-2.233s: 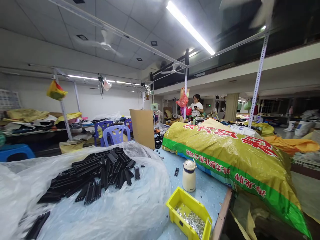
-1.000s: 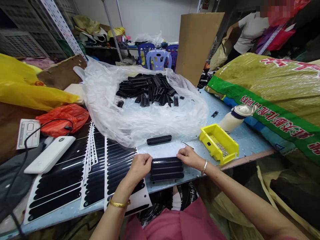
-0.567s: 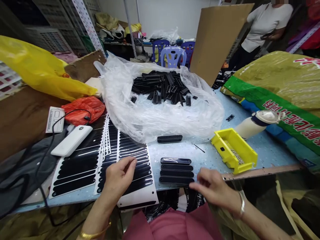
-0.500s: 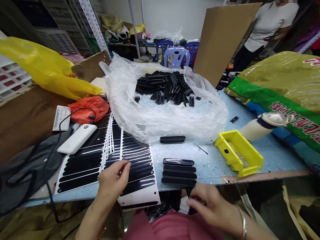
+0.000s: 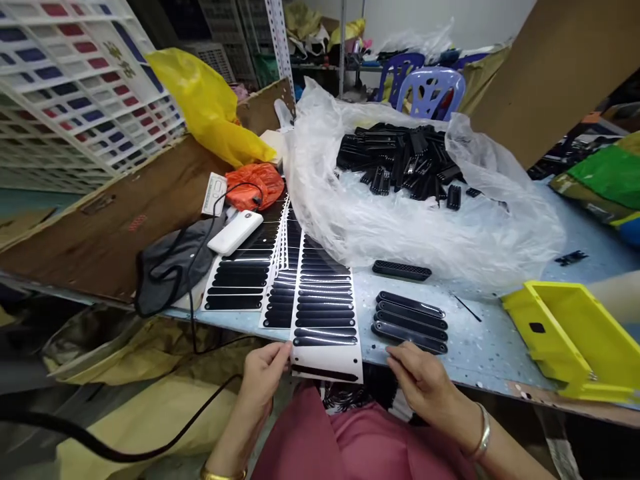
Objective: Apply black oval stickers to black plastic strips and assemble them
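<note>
My left hand point(image 5: 264, 375) pinches the front left corner of a white sheet of black oblong stickers point(image 5: 326, 308) that overhangs the table's front edge. More such sheets point(image 5: 245, 277) lie fanned to its left. Right of the sheet, a row of black oblong plastic parts point(image 5: 410, 322) lies side by side on the blue table point(image 5: 480, 347). My right hand point(image 5: 425, 385) hovers just in front of them at the table edge, fingers stretched toward the sheet, with nothing visible in it. A single black grille part point(image 5: 401, 270) lies behind the row.
A clear plastic bag point(image 5: 350, 220) holds a heap of black parts point(image 5: 400, 160). A yellow bin point(image 5: 575, 340) sits at the right edge. A white power bank point(image 5: 235, 232), grey pouch point(image 5: 170, 267), orange bag point(image 5: 250, 187), yellow bag point(image 5: 210, 107) and cardboard point(image 5: 555, 67) surround them.
The view has swung left. My left hand slid from the top of the sheet to its front corner and pinched it. My right hand rose from below the table edge.
</note>
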A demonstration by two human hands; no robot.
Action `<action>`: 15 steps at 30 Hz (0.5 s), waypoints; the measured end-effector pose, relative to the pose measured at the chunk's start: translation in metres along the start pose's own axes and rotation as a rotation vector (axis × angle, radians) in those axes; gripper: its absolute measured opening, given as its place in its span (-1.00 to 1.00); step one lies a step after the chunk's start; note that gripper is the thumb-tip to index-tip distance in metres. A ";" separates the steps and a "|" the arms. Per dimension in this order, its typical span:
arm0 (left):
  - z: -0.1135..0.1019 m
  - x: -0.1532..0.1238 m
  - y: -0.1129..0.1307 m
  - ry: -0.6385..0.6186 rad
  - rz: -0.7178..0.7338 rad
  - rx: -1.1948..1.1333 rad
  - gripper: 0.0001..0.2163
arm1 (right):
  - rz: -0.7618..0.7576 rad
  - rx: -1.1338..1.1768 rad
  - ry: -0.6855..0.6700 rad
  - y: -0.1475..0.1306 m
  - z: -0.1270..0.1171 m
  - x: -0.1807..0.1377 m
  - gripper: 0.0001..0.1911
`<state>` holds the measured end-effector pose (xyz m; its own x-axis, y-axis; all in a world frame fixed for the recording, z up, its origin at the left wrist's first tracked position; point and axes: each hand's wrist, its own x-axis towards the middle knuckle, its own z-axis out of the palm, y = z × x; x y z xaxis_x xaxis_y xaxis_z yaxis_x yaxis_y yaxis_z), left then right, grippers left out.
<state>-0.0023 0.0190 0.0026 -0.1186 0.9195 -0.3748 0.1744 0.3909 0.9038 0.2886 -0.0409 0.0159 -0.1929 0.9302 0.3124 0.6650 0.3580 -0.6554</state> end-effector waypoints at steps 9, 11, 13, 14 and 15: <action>0.007 -0.012 0.012 -0.065 -0.229 -0.488 -0.73 | -0.056 0.084 -0.074 -0.049 0.037 0.031 -0.81; 0.008 -0.014 0.011 -0.063 -0.261 -0.547 -0.72 | -0.053 0.094 -0.103 -0.057 0.049 0.042 -0.82; 0.010 -0.016 0.010 -0.068 -0.280 -0.577 -0.71 | -0.027 0.092 -0.139 -0.063 0.060 0.053 -0.83; 0.010 -0.016 0.010 -0.081 -0.284 -0.592 -0.70 | -0.012 0.086 -0.156 -0.064 0.065 0.057 -0.84; 0.011 -0.016 0.011 -0.094 -0.284 -0.610 -0.69 | 0.001 0.080 -0.171 -0.065 0.069 0.061 -0.84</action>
<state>0.0121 0.0085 0.0160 0.0124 0.7949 -0.6066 -0.4369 0.5500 0.7118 0.1836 -0.0021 0.0300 -0.3166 0.9283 0.1950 0.6069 0.3562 -0.7105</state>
